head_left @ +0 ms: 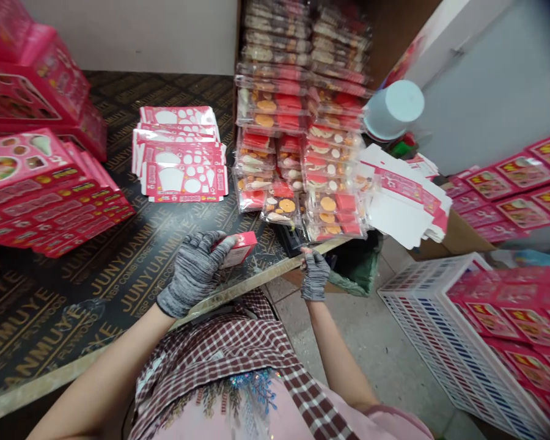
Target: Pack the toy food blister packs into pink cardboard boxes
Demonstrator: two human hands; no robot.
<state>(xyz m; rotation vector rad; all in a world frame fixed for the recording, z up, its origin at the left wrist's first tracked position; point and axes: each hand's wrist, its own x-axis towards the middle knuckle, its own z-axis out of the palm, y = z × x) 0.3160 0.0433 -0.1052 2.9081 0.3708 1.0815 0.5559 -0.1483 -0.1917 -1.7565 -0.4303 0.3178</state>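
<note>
My left hand (196, 266), in a grey knit glove, is closed around a small pink box (242, 247) just above the tabletop. By the table's front edge, my right hand (315, 272) wears a matching glove with bare fingertips. Its fingers are pinched together beside a black tape dispenser (289, 239); anything between them is too small to make out. Behind the dispenser lie rows of clear packets (279, 208) with red, orange and white pieces. A stack of flat pink box blanks with cut-out windows (187, 177) lies beyond my left hand.
Pink boxes (36, 183) are piled on the left of the dark plywood table (160, 256). More flat blanks (398, 208) and a pale blue tub (394, 110) are at right. A green-lined bin (360, 266) sits below the edge, near a white crate (431, 330) of boxes.
</note>
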